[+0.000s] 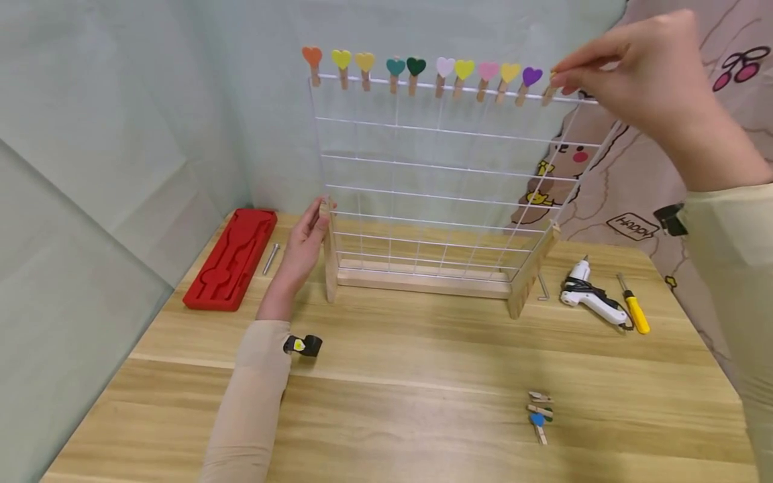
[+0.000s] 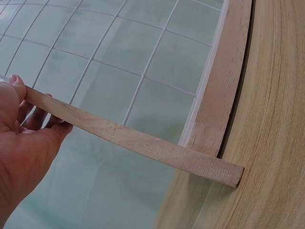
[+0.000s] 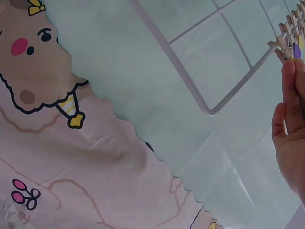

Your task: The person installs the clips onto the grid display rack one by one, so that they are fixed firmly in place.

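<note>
A white wire grid (image 1: 447,164) stands upright in a wooden base, with several heart-topped clothespins in a row along its top wire. At the right end of that row, my right hand (image 1: 655,74) pinches a small wooden clothespin (image 1: 548,95) on the wire; its heart is mostly covered by the fingertips. Just left of it sits the clothespin with a purple heart (image 1: 532,77). My left hand (image 1: 304,238) grips the upper part of the left wooden upright (image 1: 330,258). In the left wrist view, thumb and fingers lie around that upright (image 2: 128,136).
Several loose clothespins (image 1: 539,412) lie at the front right of the table. A white glue gun (image 1: 588,295), a yellow screwdriver (image 1: 635,312) and a hex key (image 1: 543,287) are beside the right upright. Left stand a red tray (image 1: 232,258) and a metal bolt (image 1: 271,259).
</note>
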Demonstrator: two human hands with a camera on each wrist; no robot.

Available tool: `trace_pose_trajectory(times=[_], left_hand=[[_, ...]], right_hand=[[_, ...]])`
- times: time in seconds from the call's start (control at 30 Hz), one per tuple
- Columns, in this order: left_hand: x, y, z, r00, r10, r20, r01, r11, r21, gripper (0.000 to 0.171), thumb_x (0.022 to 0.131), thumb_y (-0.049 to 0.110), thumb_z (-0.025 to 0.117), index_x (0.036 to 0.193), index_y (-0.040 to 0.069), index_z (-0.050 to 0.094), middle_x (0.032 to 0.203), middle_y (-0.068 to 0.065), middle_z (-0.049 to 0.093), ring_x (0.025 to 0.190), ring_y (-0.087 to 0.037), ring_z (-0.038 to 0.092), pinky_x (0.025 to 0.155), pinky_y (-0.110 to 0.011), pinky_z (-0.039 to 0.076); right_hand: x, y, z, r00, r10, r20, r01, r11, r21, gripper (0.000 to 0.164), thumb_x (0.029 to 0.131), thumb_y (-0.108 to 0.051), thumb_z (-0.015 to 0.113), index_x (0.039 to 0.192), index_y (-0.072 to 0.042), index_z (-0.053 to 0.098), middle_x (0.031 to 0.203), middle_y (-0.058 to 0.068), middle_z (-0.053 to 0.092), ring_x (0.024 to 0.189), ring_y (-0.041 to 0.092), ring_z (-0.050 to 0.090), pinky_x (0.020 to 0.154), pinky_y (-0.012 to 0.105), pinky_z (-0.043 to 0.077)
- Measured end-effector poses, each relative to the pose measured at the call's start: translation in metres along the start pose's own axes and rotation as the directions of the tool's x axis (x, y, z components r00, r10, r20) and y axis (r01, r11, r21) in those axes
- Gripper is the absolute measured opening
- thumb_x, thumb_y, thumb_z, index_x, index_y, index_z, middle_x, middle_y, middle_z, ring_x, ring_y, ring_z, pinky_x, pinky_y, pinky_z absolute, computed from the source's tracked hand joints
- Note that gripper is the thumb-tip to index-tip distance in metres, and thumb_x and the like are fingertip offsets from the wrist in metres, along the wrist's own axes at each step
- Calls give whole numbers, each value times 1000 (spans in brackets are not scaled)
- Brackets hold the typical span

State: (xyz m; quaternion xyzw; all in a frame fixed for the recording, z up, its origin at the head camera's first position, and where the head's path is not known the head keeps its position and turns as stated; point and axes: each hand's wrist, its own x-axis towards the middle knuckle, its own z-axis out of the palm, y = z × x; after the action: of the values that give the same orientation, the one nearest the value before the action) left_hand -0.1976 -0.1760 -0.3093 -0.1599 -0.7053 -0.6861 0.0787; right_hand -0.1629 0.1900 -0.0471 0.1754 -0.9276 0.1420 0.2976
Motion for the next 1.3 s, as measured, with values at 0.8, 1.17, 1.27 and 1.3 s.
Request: trace_pose_trajectory(times=[0.8, 1.17, 1.27, 1.3], left_hand=[[-1, 4, 2, 998, 48, -48, -43, 993, 106, 49, 92, 24, 40, 137, 10, 26, 133, -11, 39, 124, -14, 32, 103, -30, 25], [-3, 7, 5, 996, 29, -88, -15, 987, 162, 48, 92, 26, 40, 137, 16, 28, 133, -8, 40, 124, -13, 32, 102, -31, 26], [-3, 7, 5, 997, 24, -72, -13, 990, 143, 48, 92, 26, 40, 137, 15, 27, 133, -8, 39, 124, -13, 32, 102, -31, 26], [-3, 7, 5, 997, 25, -67, -16, 991, 132, 48, 92, 25, 40, 137, 15, 27, 133, -9, 39, 124, -13, 32, 102, -31, 27]], right_hand=[[1, 14, 8, 961, 178, 211, -228, 943, 242, 37, 80, -36, 55, 108, -12, 62, 78, -16, 60, 72, 2, 54, 50, 10, 35], [-10, 12, 8, 987, 121, 104, -140, 969, 202, 34, 83, -33, 55, 112, -17, 59, 88, -12, 56, 80, 1, 49, 58, 13, 33], [-22, 10, 6, 994, 104, 20, -106, 953, 283, 31, 82, -25, 58, 112, -15, 59, 93, -10, 58, 82, 1, 50, 63, 10, 36], [-28, 10, 6, 996, 91, -3, -86, 948, 308, 31, 82, -21, 60, 111, -14, 59, 95, -9, 59, 82, 1, 52, 65, 9, 38]])
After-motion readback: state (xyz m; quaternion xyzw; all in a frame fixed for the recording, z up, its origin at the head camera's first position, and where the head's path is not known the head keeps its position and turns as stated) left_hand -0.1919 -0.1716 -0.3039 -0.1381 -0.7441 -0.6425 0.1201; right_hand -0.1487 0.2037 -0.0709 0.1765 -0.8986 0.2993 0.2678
